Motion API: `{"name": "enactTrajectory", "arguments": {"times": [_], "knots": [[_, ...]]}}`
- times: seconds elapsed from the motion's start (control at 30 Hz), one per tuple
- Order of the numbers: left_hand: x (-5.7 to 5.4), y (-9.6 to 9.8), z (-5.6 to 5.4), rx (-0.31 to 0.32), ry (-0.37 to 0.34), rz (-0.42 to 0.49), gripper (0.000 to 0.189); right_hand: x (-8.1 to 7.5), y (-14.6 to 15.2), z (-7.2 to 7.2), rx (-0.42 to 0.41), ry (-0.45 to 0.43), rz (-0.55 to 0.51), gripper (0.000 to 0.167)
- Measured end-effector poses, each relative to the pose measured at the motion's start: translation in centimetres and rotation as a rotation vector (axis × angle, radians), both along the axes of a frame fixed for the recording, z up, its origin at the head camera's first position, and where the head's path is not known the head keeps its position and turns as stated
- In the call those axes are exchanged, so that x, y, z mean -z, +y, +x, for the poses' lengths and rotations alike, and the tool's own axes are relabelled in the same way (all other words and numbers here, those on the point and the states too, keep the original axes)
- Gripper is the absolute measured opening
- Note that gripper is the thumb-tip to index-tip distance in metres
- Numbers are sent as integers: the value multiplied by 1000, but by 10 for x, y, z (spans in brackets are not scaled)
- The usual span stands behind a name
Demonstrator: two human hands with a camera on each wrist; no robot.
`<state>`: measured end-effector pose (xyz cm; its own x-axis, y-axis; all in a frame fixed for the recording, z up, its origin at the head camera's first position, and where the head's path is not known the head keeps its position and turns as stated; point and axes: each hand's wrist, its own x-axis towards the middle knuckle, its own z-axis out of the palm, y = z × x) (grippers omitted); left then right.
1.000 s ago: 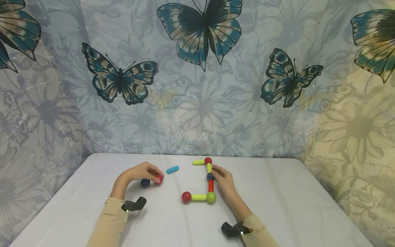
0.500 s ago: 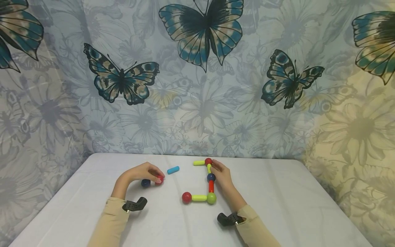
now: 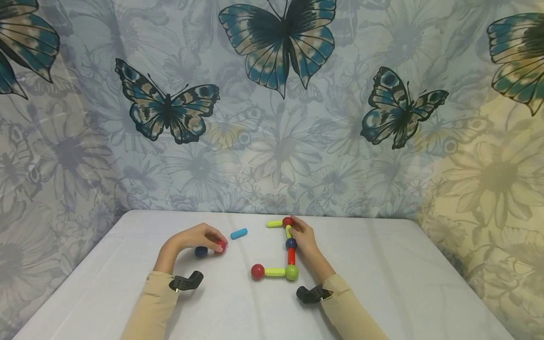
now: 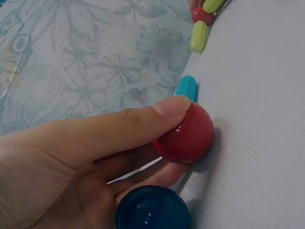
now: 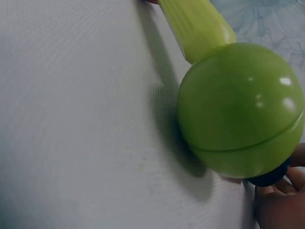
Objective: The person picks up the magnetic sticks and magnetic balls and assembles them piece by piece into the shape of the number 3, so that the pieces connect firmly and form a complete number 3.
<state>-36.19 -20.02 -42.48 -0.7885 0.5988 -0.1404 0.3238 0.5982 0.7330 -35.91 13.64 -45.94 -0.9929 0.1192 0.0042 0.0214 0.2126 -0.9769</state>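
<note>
In the head view my left hand (image 3: 197, 237) pinches a red ball (image 4: 193, 133) between thumb and fingers, on or just above the white table. A dark blue ball (image 3: 201, 252) sits beside it, close under the palm. My right hand (image 3: 307, 240) holds the far part of a ball-and-rod chain, fingertips by its far red ball (image 3: 287, 221) and thumb near the yellow-green rod (image 3: 288, 231). From there the chain runs through a blue ball (image 3: 291, 243), a red rod (image 3: 291, 256), a green ball (image 5: 240, 109) and another yellow-green rod (image 3: 275, 272) to a near red ball (image 3: 257, 271).
A loose blue rod (image 3: 239, 233) lies between the hands, toward the back of the white table (image 3: 374, 278). One more yellow-green rod (image 3: 274, 224) points left from the chain's far end. A butterfly-print cloth (image 3: 272, 174) hangs behind the table.
My right hand has slid away from me along the chain, from beside the blue ball to the far red ball. The left hand stays on its red ball.
</note>
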Motion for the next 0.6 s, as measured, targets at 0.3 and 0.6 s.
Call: {"name": "enactTrajectory", "arguments": {"times": [0.3,0.6], "knots": [[-1,5,0,11,21,0,32,3,1,-1,-8,8,-10,51],[1,17,-3,-74,112,24,33,8,2,-3,10,40,-34,48]]}}
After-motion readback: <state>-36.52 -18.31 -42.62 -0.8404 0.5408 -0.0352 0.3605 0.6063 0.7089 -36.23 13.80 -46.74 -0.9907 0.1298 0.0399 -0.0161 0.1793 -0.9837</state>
